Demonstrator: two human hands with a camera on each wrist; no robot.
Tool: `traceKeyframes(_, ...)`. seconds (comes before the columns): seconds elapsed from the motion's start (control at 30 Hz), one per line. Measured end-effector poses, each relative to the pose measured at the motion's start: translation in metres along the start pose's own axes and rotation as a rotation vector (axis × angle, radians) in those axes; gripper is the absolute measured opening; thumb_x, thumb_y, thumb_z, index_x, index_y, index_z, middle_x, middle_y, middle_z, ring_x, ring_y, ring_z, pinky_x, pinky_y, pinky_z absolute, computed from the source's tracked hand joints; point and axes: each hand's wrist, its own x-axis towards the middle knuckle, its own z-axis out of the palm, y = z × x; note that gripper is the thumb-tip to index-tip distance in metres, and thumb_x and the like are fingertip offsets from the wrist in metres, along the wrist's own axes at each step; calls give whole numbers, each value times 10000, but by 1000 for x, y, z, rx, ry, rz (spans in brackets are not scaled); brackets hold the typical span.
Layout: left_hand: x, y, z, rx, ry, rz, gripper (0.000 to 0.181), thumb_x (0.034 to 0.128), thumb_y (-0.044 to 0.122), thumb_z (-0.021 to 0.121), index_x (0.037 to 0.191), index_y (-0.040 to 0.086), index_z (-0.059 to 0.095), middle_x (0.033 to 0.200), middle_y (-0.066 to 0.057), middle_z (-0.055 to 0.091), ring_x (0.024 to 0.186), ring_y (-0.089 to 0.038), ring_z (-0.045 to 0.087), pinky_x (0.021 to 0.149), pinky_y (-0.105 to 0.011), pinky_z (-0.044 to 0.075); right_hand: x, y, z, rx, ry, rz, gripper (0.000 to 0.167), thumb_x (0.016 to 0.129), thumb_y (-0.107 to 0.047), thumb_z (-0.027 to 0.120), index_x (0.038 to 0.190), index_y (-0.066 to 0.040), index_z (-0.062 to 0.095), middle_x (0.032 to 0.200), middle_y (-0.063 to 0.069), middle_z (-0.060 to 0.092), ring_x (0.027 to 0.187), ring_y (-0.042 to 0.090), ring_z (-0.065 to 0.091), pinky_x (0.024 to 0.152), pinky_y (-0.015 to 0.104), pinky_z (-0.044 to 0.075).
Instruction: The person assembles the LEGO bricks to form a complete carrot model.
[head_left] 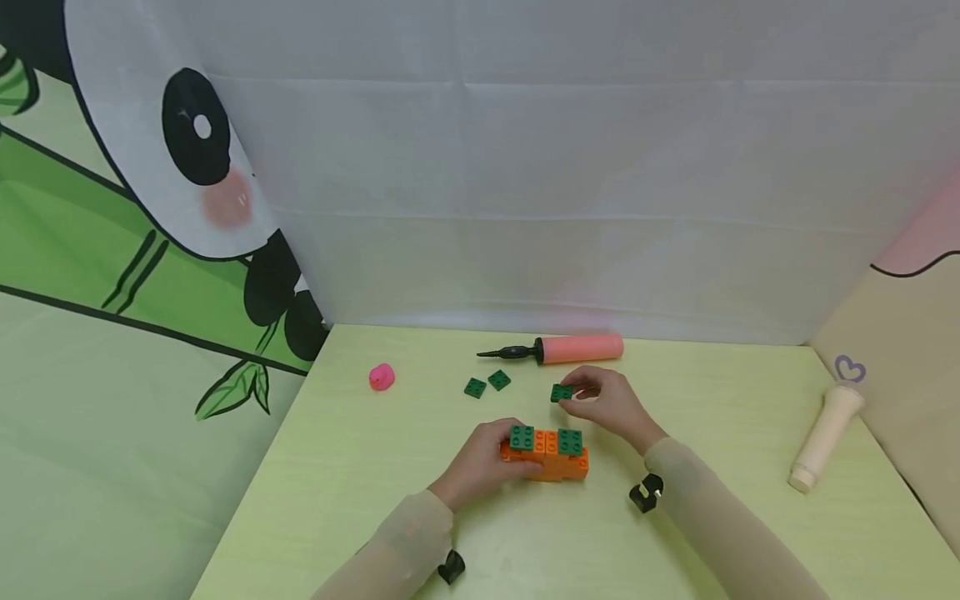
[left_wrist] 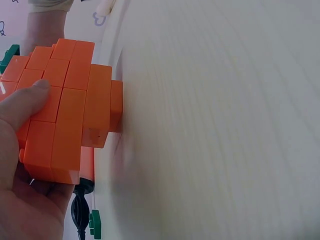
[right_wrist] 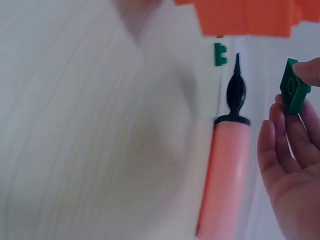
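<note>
My left hand (head_left: 487, 458) grips an orange brick assembly (head_left: 553, 468) by its left side, thumb across the near face. Two green bricks (head_left: 570, 442) sit on top of it, one toward each end, with orange studs between them. In the left wrist view the stacked orange bricks (left_wrist: 70, 115) show stepped layers. Beyond the assembly and to its right, my right hand (head_left: 609, 407) pinches a small green brick (right_wrist: 294, 87) between thumb and fingers, apart from the assembly. The right wrist view shows this brick's hollow underside.
Two loose green bricks (head_left: 475, 387) lie behind the assembly. Farther back lies a hand pump (head_left: 581, 348) with a pink barrel and black nozzle. A small pink toy (head_left: 382, 377) sits at the left, and a pale cylindrical object (head_left: 825, 437) lies near the right edge.
</note>
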Motion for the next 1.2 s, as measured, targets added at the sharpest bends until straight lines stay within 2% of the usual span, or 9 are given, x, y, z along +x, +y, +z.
traceKeyframes(0.13, 2, 0, 0, -2, 6, 7, 319, 866, 289, 887, 1128, 216, 719, 1058, 142, 700, 957, -86, 645, 917, -310, 537, -8, -12, -3, 62, -3, -34, 261, 883, -189, 864, 1096, -99, 743, 1069, 29, 736, 961, 247, 684, 920, 423, 568)
traceKeyframes(0.23, 4, 0, 1, -5, 8, 10, 319, 864, 288, 889, 1126, 217, 720, 1057, 139, 702, 961, -92, 649, 920, -311, 538, -16, -22, -5, 97, -8, -69, 306, 888, -179, 861, 1163, -105, 748, 1122, 40, 738, 988, 250, 682, 947, 488, 554)
traceKeyframes(0.4, 7, 0, 2, 5, 15, 13, 311, 868, 298, 885, 1122, 228, 721, 1051, 149, 701, 957, -88, 649, 917, -306, 536, -30, -33, -5, 97, -30, -134, 394, 899, -187, 852, 1279, -164, 748, 1184, 3, 729, 1034, 198, 676, 969, 462, 548)
traceKeyframes(0.63, 10, -1, 2, 4, 23, 32, 304, 867, 302, 885, 1112, 220, 724, 1044, 142, 699, 955, -90, 648, 917, -310, 536, -41, -38, -4, 87, -72, -172, 339, 898, -224, 859, 1226, -228, 773, 1111, -87, 714, 1025, 174, 655, 969, 536, 532)
traceKeyframes(0.9, 14, 1, 4, -3, 31, 32, 304, 863, 298, 889, 1112, 227, 729, 1058, 147, 701, 972, -93, 650, 919, -312, 537, -45, -39, 0, 71, -81, -260, 347, 890, -214, 867, 1222, -181, 772, 1113, -84, 719, 994, 161, 664, 925, 464, 555)
traceKeyframes(1.2, 18, 0, 7, 2, 41, 51, 304, 858, 305, 891, 1105, 235, 729, 1047, 149, 705, 954, -93, 647, 904, -312, 537, -45, -34, 2, 56, -82, -280, 342, 887, -207, 869, 1216, -199, 774, 1104, -91, 716, 939, 153, 653, 885, 391, 561)
